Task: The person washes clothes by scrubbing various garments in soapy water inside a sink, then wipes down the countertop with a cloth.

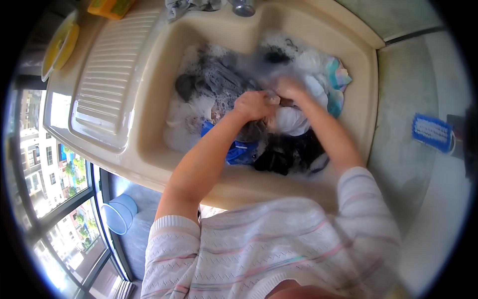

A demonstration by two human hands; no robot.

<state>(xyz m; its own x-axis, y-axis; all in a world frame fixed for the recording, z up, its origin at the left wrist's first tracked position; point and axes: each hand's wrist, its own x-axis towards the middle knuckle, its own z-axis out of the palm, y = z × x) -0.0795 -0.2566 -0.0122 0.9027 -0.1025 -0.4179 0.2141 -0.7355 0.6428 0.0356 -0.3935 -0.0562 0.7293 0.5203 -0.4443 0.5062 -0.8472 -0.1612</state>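
Both my hands are in a cream sink (149,149) full of soapy water and wet laundry. My left hand (255,104) is closed on a grey garment (224,82) in the middle of the pile. My right hand (290,88), blurred, grips the same bunched cloth close beside it. Around them lie a white cloth (294,122), black clothes (286,154), a blue piece (239,149) and a pastel cloth (337,79) at the sink's right end. Foam covers much of the water.
A ribbed drainboard (107,84) lies left of the basin, with a yellow dish (59,45) and a yellow sponge (110,7) beyond it. The tap (243,7) is at the top. A blue scrubbing brush (432,132) rests on the right counter. A blue bucket (119,214) stands on the floor below.
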